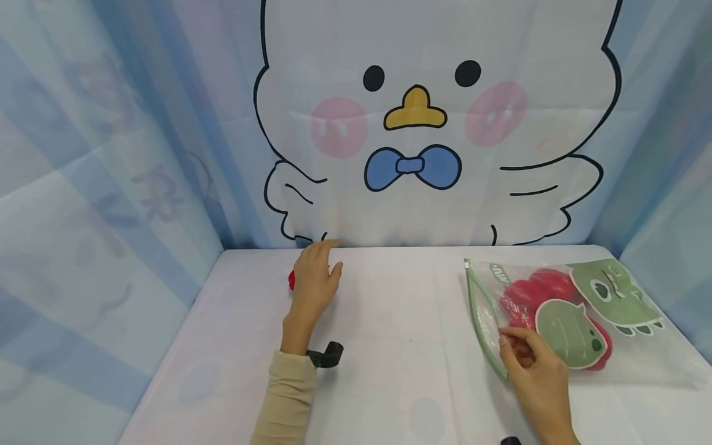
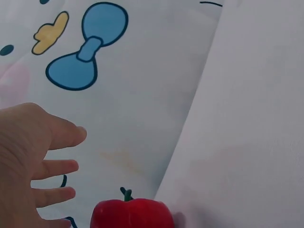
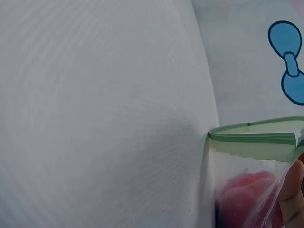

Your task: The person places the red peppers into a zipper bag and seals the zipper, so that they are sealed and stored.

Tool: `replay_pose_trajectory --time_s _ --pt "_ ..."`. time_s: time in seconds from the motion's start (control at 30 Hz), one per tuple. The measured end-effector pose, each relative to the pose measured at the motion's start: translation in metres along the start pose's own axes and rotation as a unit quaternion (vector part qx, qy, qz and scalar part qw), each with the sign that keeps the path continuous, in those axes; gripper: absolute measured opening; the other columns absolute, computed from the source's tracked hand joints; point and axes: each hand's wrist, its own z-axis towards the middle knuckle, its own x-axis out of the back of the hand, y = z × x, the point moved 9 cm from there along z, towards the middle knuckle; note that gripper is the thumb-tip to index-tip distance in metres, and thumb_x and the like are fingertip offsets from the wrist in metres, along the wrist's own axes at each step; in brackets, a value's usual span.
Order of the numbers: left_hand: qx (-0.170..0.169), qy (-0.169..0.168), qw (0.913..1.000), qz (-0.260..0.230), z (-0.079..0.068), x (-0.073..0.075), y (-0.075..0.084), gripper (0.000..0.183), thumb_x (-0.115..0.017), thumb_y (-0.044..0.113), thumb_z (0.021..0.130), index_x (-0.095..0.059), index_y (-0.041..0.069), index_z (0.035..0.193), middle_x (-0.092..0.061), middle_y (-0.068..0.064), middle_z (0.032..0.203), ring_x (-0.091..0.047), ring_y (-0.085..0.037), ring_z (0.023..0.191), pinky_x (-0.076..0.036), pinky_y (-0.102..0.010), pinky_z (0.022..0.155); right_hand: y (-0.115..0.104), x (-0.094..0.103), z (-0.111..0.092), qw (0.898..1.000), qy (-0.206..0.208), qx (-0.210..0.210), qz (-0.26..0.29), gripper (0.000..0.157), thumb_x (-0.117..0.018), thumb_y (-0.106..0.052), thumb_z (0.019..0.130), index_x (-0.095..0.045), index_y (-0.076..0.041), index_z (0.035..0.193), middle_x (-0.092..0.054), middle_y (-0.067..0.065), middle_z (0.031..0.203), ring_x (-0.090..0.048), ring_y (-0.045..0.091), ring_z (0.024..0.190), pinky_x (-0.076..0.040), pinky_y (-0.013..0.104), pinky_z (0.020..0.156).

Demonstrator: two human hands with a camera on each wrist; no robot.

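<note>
A red toy bell pepper [image 2: 133, 213] with a green stem stands on the table; in the head view my left hand [image 1: 315, 278] hides most of it. That hand hovers over the pepper, its fingers [image 2: 54, 169] spread and apart from it in the left wrist view. At the right lies a clear zip bag [image 1: 656, 361] with a green seal and frog prints, holding several red things [image 1: 525, 296]. My right hand [image 1: 539, 377] pinches the bag's edge by its mouth, which gapes a little in the right wrist view.
The table [image 1: 389, 383] has a pale cloth and meets a curtain [image 1: 345, 204] with a cartoon bird at the back. More curtains [image 1: 83, 247] hang at both sides. A black strap mount [image 1: 328, 355] sits on the left wrist.
</note>
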Motion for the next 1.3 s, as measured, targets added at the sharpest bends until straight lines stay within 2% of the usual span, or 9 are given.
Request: replay_pose_trajectory --time_s 0.3,0.63,0.93,1.2,1.3 --pt "0.093 -0.027 0.9946 -0.036 -0.004 -0.007 -0.041 0.053 -0.065 0.019 0.101 -0.05 0.007 0.151 -0.051 -0.018 0.156 -0.042 -0.041 0.147 -0.031 -0.063 0.122 -0.001 0.0 0.0 1.0 -0.004 -0.001 -0.003 0.018 -0.076 0.0 0.091 -0.075 -0.006 0.108 -0.064 -0.006 0.085 -0.055 -0.002 0.07 -0.046 0.004 0.065" --pt "0.167 -0.057 0.9807 -0.084 -0.011 -0.02 -0.071 0.055 -0.056 0.024 0.107 -0.042 0.008 0.157 -0.043 -0.017 0.162 -0.038 -0.04 0.15 -0.033 -0.069 0.121 0.001 -0.001 0.0 1.0 -0.008 -0.004 -0.006 0.019 -0.076 -0.002 0.092 -0.075 -0.007 0.11 -0.063 -0.004 0.086 -0.053 -0.001 0.07 -0.044 0.005 0.064" --pt "0.207 -0.068 0.9692 -0.115 -0.017 -0.025 -0.087 0.055 -0.051 0.027 0.108 -0.04 0.007 0.158 -0.041 -0.023 0.16 -0.038 -0.044 0.148 -0.036 -0.072 0.117 0.0 -0.001 0.0 1.0 -0.006 -0.002 -0.005 0.018 -0.076 -0.001 0.091 -0.075 -0.006 0.109 -0.063 -0.004 0.085 -0.052 -0.001 0.07 -0.044 0.005 0.063" --pt "0.212 -0.078 0.9648 -0.135 -0.02 -0.027 -0.094 0.054 -0.052 0.029 0.108 -0.043 0.006 0.155 -0.045 -0.025 0.155 -0.041 -0.043 0.143 -0.048 -0.063 0.112 -0.001 -0.001 0.0 1.0 -0.007 -0.005 -0.009 0.018 -0.076 -0.002 0.092 -0.075 -0.006 0.109 -0.063 -0.001 0.086 -0.052 -0.001 0.07 -0.044 0.005 0.063" --pt "0.213 -0.083 0.9644 -0.134 -0.02 -0.028 -0.096 0.054 -0.052 0.031 0.108 -0.043 0.008 0.156 -0.046 -0.024 0.154 -0.042 -0.043 0.143 -0.048 -0.062 0.112 -0.001 -0.001 0.0 1.0 -0.007 -0.003 -0.01 0.018 -0.076 -0.002 0.092 -0.075 -0.006 0.109 -0.063 -0.001 0.087 -0.052 -0.001 0.07 -0.044 0.005 0.063"
